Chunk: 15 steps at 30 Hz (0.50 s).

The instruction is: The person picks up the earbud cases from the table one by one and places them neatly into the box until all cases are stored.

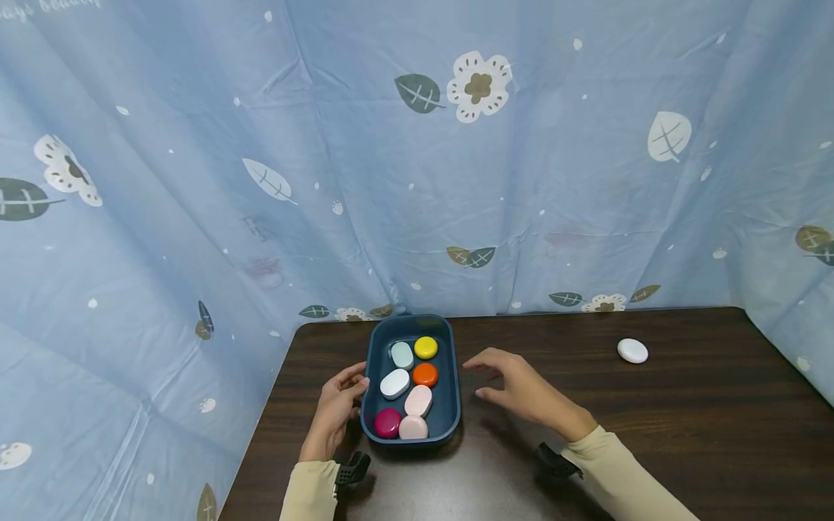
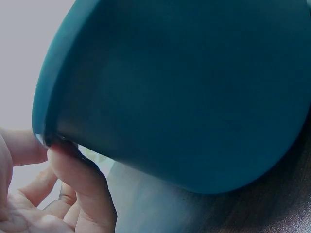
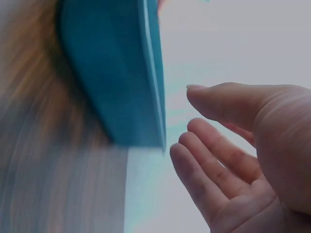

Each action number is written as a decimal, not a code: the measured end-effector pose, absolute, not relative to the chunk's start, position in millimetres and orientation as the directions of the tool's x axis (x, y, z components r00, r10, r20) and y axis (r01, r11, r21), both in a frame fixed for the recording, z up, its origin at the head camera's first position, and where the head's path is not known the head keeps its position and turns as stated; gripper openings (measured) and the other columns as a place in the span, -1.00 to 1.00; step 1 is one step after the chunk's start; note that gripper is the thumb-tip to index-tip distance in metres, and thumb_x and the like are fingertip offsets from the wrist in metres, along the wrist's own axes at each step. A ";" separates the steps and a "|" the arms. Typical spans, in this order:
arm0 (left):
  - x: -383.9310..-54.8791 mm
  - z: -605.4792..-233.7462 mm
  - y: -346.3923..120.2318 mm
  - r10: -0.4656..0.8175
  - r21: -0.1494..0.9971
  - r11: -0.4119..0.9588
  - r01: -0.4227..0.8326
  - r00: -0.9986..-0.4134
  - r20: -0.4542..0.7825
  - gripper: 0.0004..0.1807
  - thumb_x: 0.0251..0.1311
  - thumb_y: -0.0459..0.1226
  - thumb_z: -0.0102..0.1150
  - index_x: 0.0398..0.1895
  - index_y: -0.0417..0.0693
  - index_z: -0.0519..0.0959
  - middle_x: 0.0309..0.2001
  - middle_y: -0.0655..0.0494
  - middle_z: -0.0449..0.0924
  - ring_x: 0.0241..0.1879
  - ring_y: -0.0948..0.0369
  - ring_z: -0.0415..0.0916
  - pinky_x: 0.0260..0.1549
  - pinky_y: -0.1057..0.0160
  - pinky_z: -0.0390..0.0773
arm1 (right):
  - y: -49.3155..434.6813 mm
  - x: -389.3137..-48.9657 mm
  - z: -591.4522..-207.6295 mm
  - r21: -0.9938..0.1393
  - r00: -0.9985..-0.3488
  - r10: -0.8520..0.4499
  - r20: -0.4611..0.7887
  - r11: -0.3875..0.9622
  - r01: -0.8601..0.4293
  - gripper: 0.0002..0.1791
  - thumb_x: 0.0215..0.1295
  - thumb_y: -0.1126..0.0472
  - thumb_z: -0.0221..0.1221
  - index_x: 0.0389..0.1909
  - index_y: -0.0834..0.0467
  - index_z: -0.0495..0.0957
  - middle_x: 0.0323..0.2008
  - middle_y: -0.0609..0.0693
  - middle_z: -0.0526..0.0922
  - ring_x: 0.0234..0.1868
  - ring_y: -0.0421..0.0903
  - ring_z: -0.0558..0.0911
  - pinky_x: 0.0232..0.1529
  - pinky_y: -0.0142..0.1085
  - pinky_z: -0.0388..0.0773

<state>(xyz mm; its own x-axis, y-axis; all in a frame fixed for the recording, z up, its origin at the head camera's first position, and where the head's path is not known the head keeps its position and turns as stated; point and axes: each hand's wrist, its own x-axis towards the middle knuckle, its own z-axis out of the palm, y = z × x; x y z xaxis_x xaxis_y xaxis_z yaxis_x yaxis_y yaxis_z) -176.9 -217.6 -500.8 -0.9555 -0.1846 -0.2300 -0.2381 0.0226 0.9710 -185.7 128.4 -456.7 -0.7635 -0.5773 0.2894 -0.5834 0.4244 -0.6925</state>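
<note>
A dark blue rectangular tub [image 1: 445, 412] with rounded corners stands on the table, holding several smooth, pebble-like pieces. Among them are a yellow one [image 1: 426, 347], an orange one [image 1: 426, 375], a magenta one [image 1: 387, 423] and a white oval [image 1: 394, 384]. My left hand [image 1: 337, 409] pinches the tub's left rim between thumb and fingers; the left wrist view shows a fingertip [image 2: 73, 170] right under that rim. To the right of the tub hovers my right hand [image 1: 521, 387], fingers loosely bent, nothing in its grasp. In the right wrist view its thumb [image 3: 223, 102] stands apart from the fingers.
A white rounded piece [image 1: 633, 351] lies alone on the right side of the dark wooden table [image 1: 691, 420]. Behind and to the left hangs a blue patterned curtain [image 1: 365, 181], meeting the table's back edge. Each wrist wears a black strap [image 1: 352, 468].
</note>
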 end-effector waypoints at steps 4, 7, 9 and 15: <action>-176.5 -500.6 -217.3 -0.188 0.967 0.036 -0.252 -0.952 -0.242 -0.59 0.50 -0.37 0.16 0.36 -0.22 0.56 -0.15 0.03 0.52 -0.26 0.15 0.48 -0.48 0.33 0.54 | 160.6 -187.1 -465.4 -0.675 -0.812 -0.487 0.322 0.483 -0.558 -0.50 0.22 0.47 0.44 0.19 0.21 0.63 0.09 0.16 0.69 0.09 0.22 0.70 0.04 0.02 0.69; -175.7 -499.9 -216.9 -0.186 0.966 0.040 -0.255 -0.952 -0.244 -0.59 0.51 -0.37 0.16 0.37 -0.22 0.56 -0.14 0.03 0.52 -0.24 0.15 0.50 -0.48 0.33 0.54 | 183.3 -187.4 -472.4 -0.654 -0.853 -0.412 0.320 0.555 -0.513 -0.50 0.21 0.46 0.45 0.19 0.23 0.64 0.10 0.17 0.68 0.07 0.25 0.70 0.02 0.09 0.68; -175.5 -499.6 -216.9 -0.185 0.966 0.041 -0.254 -0.952 -0.243 -0.59 0.51 -0.36 0.16 0.37 -0.23 0.55 -0.14 0.04 0.52 -0.24 0.15 0.49 -0.48 0.33 0.54 | 197.9 -187.2 -476.2 -0.638 -0.876 -0.363 0.319 0.601 -0.482 -0.49 0.20 0.46 0.46 0.19 0.25 0.64 0.10 0.18 0.68 0.07 0.26 0.70 0.00 0.14 0.66; -175.3 -500.3 -217.3 -0.183 0.966 0.054 -0.254 -0.953 -0.241 -0.57 0.51 -0.35 0.16 0.38 -0.21 0.55 -0.13 0.04 0.52 -0.21 0.13 0.50 -0.44 0.31 0.53 | 239.3 -188.5 -485.7 -0.610 -0.909 -0.240 0.340 0.679 -0.408 -0.49 0.20 0.46 0.45 0.19 0.32 0.62 0.08 0.28 0.66 0.04 0.30 0.69 -0.03 0.22 0.63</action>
<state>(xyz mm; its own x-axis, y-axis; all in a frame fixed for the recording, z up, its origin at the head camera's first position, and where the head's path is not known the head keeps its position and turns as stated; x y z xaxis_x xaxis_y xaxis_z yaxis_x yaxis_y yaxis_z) -175.3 -217.3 -500.3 -0.9532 -0.1827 -0.2410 -0.2544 0.0537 0.9656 -188.5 239.3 -485.7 -0.9091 -0.2403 0.3403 -0.4080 0.6790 -0.6104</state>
